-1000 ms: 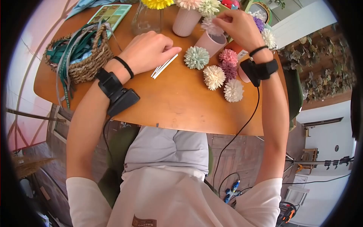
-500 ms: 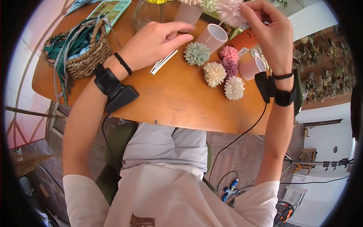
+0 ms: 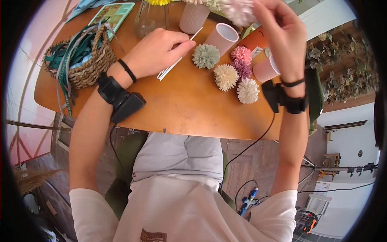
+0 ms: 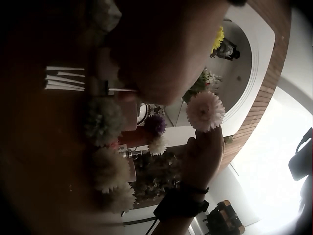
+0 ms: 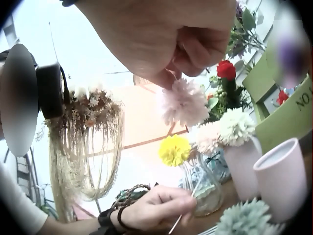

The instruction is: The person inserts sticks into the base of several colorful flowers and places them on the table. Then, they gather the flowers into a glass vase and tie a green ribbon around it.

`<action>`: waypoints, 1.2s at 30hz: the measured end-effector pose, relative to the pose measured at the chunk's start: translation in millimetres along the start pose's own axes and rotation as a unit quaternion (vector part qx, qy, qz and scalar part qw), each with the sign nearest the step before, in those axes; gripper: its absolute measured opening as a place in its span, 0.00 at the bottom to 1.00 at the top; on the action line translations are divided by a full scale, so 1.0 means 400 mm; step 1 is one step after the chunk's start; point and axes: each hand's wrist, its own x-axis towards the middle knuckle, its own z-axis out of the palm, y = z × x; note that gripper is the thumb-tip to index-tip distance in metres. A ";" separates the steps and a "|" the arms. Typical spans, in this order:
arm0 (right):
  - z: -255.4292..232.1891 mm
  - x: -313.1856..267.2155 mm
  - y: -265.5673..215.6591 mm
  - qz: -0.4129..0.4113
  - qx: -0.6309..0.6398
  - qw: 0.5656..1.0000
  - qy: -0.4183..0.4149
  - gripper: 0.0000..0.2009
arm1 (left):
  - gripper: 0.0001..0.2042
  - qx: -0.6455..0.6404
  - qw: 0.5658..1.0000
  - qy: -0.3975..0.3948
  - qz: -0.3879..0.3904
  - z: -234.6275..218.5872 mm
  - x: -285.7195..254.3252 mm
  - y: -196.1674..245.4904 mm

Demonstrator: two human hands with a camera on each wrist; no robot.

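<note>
My right hand (image 3: 284,36) holds a pale pink pompom flower (image 3: 238,12) by its underside, raised above the table; in the right wrist view the flower (image 5: 183,104) hangs below the fingertips. Between thumb and fingers my left hand (image 3: 159,54) pinches a thin white stick (image 3: 196,33), whose end juts past the fingertips. Several more white sticks (image 4: 66,85) lie on the table under that hand. Right of it sit a grey-green pompom flower (image 3: 206,56), a pink one (image 3: 241,54), a mauve one (image 3: 242,69), a cream one (image 3: 225,77) and a white one (image 3: 248,91).
A pink cup (image 3: 219,40) stands behind the loose flowers, near an orange container (image 3: 254,40) and a second pink cup (image 3: 266,69). On the left is a wicker basket (image 3: 90,72) of ribbons. A glass vase (image 3: 151,18) and a ribbed pot (image 3: 193,18) stand at the back.
My right hand has lifted the pale pink flower up and away from the cup's mouth. My left hand moved slightly right over the sticks and now has one pinched in its fingers.
</note>
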 end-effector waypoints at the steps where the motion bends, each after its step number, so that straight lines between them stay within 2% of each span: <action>1: -0.036 0.003 0.026 -0.006 -0.052 0.998 -0.024 0.08 | 0.17 0.068 0.998 0.006 0.003 -0.002 -0.001 -0.001; 2: -0.074 0.003 0.055 -0.014 -0.104 0.993 -0.048 0.11 | 0.18 0.091 0.996 0.004 -0.010 -0.002 -0.004 -0.009; 3: -0.100 -0.003 0.071 -0.057 -0.143 0.986 -0.065 0.10 | 0.18 0.115 0.993 0.001 -0.022 -0.003 -0.006 -0.017; 7: -0.172 -0.060 0.087 0.025 -0.296 0.949 -0.107 0.10 | 0.20 0.188 0.977 -0.029 -0.098 -0.010 -0.012 -0.032; 10: -0.205 -0.107 0.109 0.039 -0.377 0.916 -0.132 0.09 | 0.20 0.222 0.968 -0.053 -0.100 -0.002 -0.024 -0.055; 11: -0.219 -0.122 0.124 0.018 -0.394 0.908 -0.142 0.08 | 0.20 0.223 0.967 -0.060 -0.105 -0.002 -0.024 -0.057; 14: -0.233 -0.159 0.149 0.024 -0.417 0.891 -0.177 0.07 | 0.20 0.226 0.963 -0.083 -0.121 -0.006 -0.018 -0.048; 18: -0.228 -0.185 0.158 0.060 -0.388 0.887 -0.243 0.07 | 0.23 0.229 0.960 -0.094 -0.133 -0.011 -0.013 -0.028; 19: -0.227 -0.184 0.153 0.070 -0.404 0.873 -0.263 0.08 | 0.23 0.230 0.959 -0.095 -0.135 -0.011 -0.013 -0.028; 25: -0.244 -0.170 0.143 0.072 -0.389 0.885 -0.247 0.08 | 0.24 0.212 0.961 -0.102 -0.146 -0.009 -0.013 -0.032; 29: -0.272 -0.123 0.141 0.029 -0.389 0.907 -0.161 0.10 | 0.24 0.212 0.965 -0.090 -0.126 -0.011 -0.014 -0.031; 32: -0.288 -0.062 0.126 0.051 -0.375 0.922 -0.087 0.11 | 0.25 0.221 0.965 -0.079 -0.120 -0.014 -0.011 -0.020; 33: -0.298 -0.044 0.143 0.013 -0.376 0.925 -0.054 0.13 | 0.24 0.219 0.965 -0.078 -0.122 -0.013 -0.011 -0.022; 36: -0.299 0.002 0.149 0.003 -0.427 0.904 -0.007 0.16 | 0.24 0.213 0.965 -0.077 -0.134 -0.011 -0.013 -0.027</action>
